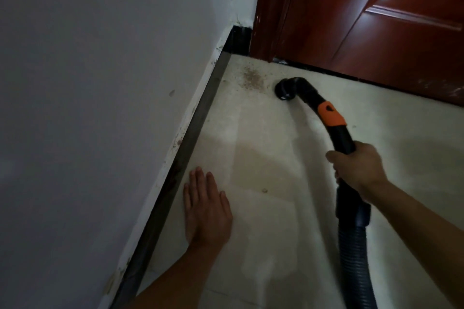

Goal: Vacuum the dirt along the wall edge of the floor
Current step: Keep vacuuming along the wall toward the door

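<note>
I am looking down into a dim corner of a room, where a reddish-brown door is standing shut at the far end of a pale tiled floor. A white wall is running away from the door's hinge-side frame and back toward me. Along the wall's foot a dark baseboard is meeting the tiles, its paint edge looking chipped and spotted.

The dirt is lying as a brownish, grainy scatter on the floor just in front of the door frame, close to where the baseboard is reaching the door. A single small crumb is sitting well back from the door, out on the open tile. The tiles nearer me are showing dull, smeary patches.

The right hand is wrapping its curled fingers round the black vacuum wand, gripping it below an orange collar. From there the wand is curving toward the door, and its nozzle is sitting down at the floor just short of the door's bottom edge. The nozzle is right beside the dirt but not over it. Behind the hand a ribbed hose is trailing away from the door.

The left hand is resting palm down on the floor, far back from the door and just beside the baseboard. Its fingers are lying straight and close together, holding nothing.
</note>
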Motion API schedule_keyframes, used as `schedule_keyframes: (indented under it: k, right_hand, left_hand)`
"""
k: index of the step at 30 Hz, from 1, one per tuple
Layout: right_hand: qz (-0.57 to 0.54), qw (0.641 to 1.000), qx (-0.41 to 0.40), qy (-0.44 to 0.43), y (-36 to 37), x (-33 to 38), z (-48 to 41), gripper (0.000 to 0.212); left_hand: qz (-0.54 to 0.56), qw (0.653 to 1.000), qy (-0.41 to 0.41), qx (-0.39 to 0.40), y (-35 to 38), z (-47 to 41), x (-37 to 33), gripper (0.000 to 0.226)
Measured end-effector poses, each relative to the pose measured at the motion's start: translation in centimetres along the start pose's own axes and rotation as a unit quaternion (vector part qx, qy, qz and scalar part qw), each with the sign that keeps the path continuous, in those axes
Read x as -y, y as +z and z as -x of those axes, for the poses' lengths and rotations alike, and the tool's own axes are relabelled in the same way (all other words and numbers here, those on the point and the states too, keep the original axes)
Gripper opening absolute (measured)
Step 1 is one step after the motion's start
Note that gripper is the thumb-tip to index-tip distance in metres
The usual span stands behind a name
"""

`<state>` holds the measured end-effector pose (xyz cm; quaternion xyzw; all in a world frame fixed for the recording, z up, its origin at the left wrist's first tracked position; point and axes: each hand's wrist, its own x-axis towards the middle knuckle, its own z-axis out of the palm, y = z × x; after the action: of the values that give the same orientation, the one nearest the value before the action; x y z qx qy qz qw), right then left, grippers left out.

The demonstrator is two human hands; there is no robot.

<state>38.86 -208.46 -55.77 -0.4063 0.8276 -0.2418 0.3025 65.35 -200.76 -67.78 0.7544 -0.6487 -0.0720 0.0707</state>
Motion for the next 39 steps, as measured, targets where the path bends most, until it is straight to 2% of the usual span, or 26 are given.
schedule_keyframes:
  k: [5, 10, 13, 16, 20, 25, 29, 35, 39]
  right_hand:
    - [0.052, 0.997, 0.036, -0.032, 0.0, -1.7, 2.6, 0.012]
    - [-0.018, 0.998, -0.038, 0.044, -1.0, -1.1, -2.5, 0.018]
    - [-0.048, 0.997, -0.017, 0.057, -0.7, 1.4, -4.9, 0.022]
    - [-0.033, 0.999, 0.023, 0.028, 0.2, 3.0, -3.9, 0.016]
    - [0.027, 0.998, 0.059, -0.027, 1.5, 2.0, -0.6, 0.011]
    - [-0.009, 0.999, 0.031, -0.019, 3.0, 3.4, -2.6, 0.015]
    - [-0.036, 0.997, 0.055, -0.028, 4.2, 5.7, -3.5, 0.016]
    - [0.023, 0.992, 0.101, -0.073, 4.2, 4.5, -1.0, 0.01]
    - [0.014, 0.995, 0.066, -0.068, 5.2, 5.3, -2.3, 0.015]
  left_hand:
    - [0.007, 1.0, -0.001, 0.002, 0.0, 0.0, 0.0, 0.06]
    - [0.012, 1.0, -0.004, -0.001, 0.1, 0.0, 0.0, 0.06]
    - [0.01, 1.0, -0.002, -0.001, 0.1, 0.0, 0.0, 0.061]
    - [0.007, 1.0, -0.005, 0.002, 0.0, -0.1, 0.0, 0.061]
    - [0.007, 1.0, -0.006, 0.005, -0.1, -0.1, 0.0, 0.062]
    - [0.008, 1.0, -0.005, 0.005, 0.0, 0.0, 0.0, 0.059]
    - [0.006, 1.0, 0.001, 0.003, 0.0, -0.1, 0.0, 0.059]
    - [0.009, 1.0, -0.005, 0.006, -0.1, -0.1, 0.0, 0.06]
    - [0.004, 1.0, -0.006, 0.009, 0.0, -0.1, 0.0, 0.06]
